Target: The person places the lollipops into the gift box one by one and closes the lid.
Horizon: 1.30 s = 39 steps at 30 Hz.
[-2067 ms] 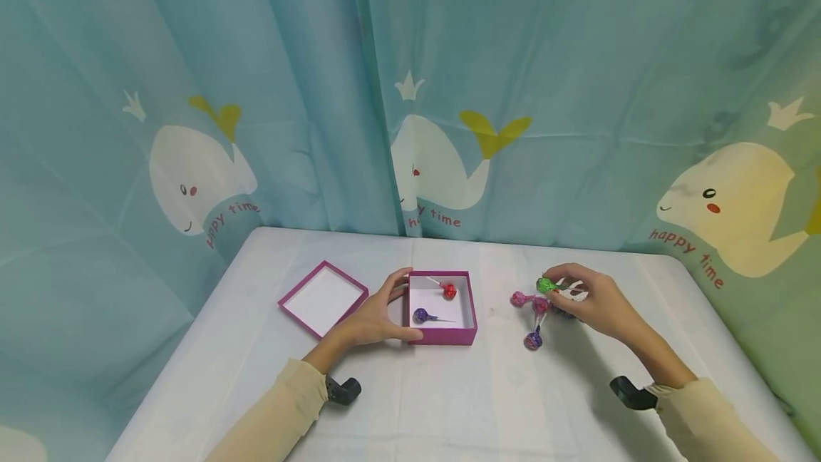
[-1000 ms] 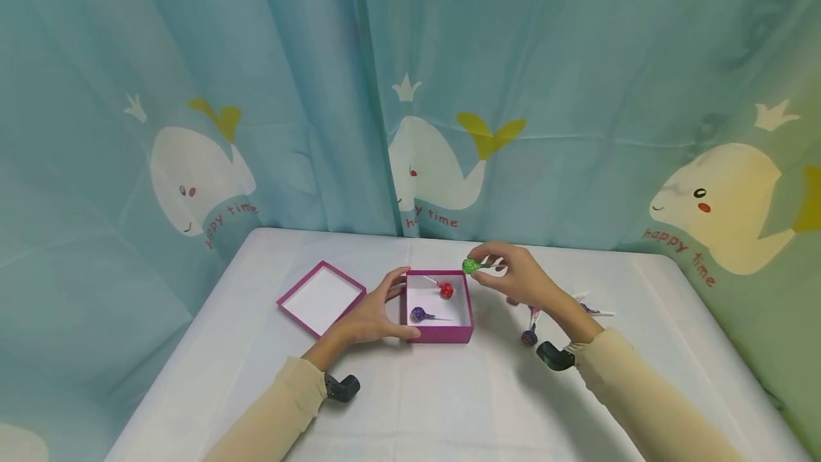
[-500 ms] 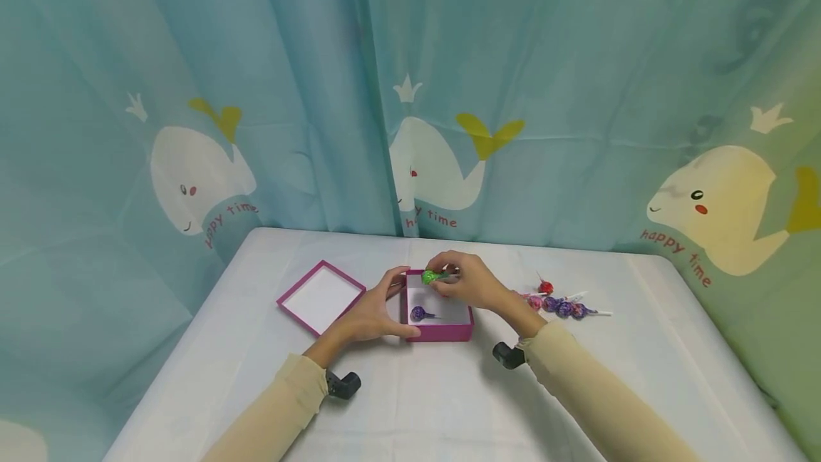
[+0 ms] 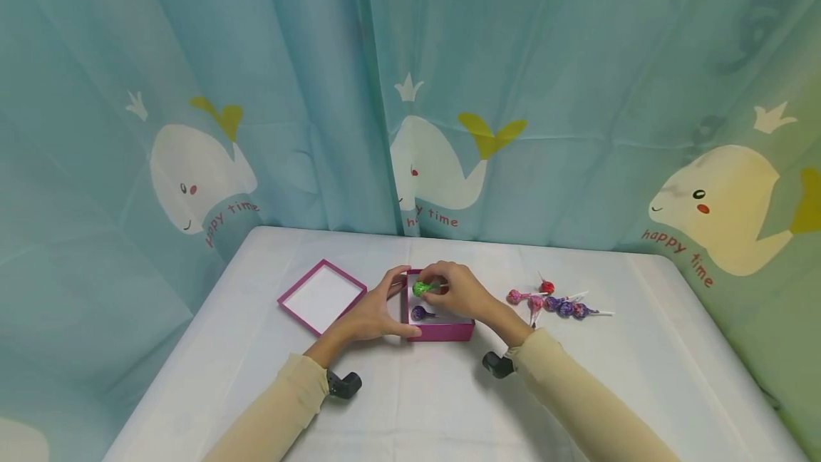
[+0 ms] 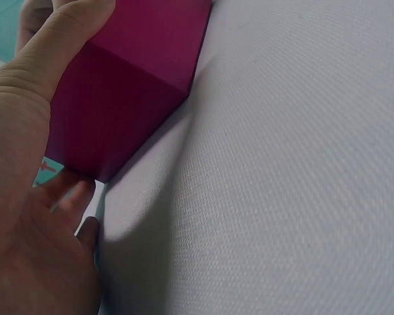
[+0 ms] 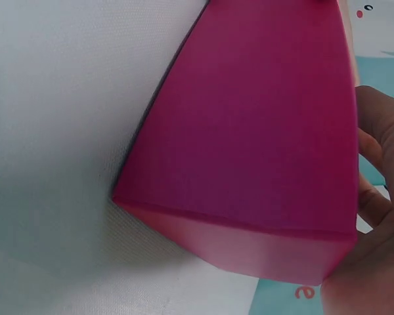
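My left hand (image 4: 370,317) holds the left side of a magenta box (image 4: 442,334), thumb at the front and fingers towards the back. In the left wrist view, the thumb lies along the box's side (image 5: 138,39). My right hand (image 4: 467,296) pinches a green-wrapped lollipop (image 4: 420,289) over the box's white inside. A purple lollipop (image 4: 419,313) lies in the box near the front, its stick partly covered. Behind my right hand the back right of the box is hidden. The right wrist view shows the box's outer wall (image 6: 249,125) in front of my right hand (image 6: 384,164).
The magenta-edged lid (image 4: 323,298), white inside up, lies left of the box on the white-covered table (image 4: 410,405). To the right lie several lollipops: a red one (image 4: 547,286), pink ones (image 4: 514,296) and purple ones (image 4: 565,309). A whale-print curtain (image 4: 308,91) hangs behind.
My right hand has carried the green lollipop left from the pile on the right to over the box, then lower. The left hand still holds the box. The red lollipop inside is now covered.
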Available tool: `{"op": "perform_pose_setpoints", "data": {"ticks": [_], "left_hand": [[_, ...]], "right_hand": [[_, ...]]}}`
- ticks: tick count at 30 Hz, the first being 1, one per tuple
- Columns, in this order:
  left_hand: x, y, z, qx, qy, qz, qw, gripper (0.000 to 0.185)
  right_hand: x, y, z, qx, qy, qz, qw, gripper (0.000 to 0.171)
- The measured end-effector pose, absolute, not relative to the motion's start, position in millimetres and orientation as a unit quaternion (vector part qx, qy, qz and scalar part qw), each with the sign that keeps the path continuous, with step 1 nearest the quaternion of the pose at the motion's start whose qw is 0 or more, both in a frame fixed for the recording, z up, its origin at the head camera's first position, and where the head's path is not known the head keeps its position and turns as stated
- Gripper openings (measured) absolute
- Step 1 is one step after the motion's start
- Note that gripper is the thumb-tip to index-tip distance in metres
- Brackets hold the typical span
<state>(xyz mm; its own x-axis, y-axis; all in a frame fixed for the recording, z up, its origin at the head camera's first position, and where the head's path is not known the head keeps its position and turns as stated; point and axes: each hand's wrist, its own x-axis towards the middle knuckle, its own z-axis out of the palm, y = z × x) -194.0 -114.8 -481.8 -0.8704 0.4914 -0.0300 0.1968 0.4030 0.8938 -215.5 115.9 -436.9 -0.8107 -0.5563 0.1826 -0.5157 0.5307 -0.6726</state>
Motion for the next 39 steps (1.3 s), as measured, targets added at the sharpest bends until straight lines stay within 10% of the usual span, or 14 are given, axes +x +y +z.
{"op": "perform_pose_setpoints", "data": {"ticks": [39], "left_hand": [[-197,-113,-488,0.207,0.819,0.517,0.141,0.114]], "right_hand": [[-216,156,-418,-0.299,0.868,-0.384,-0.099,0.037]]}}
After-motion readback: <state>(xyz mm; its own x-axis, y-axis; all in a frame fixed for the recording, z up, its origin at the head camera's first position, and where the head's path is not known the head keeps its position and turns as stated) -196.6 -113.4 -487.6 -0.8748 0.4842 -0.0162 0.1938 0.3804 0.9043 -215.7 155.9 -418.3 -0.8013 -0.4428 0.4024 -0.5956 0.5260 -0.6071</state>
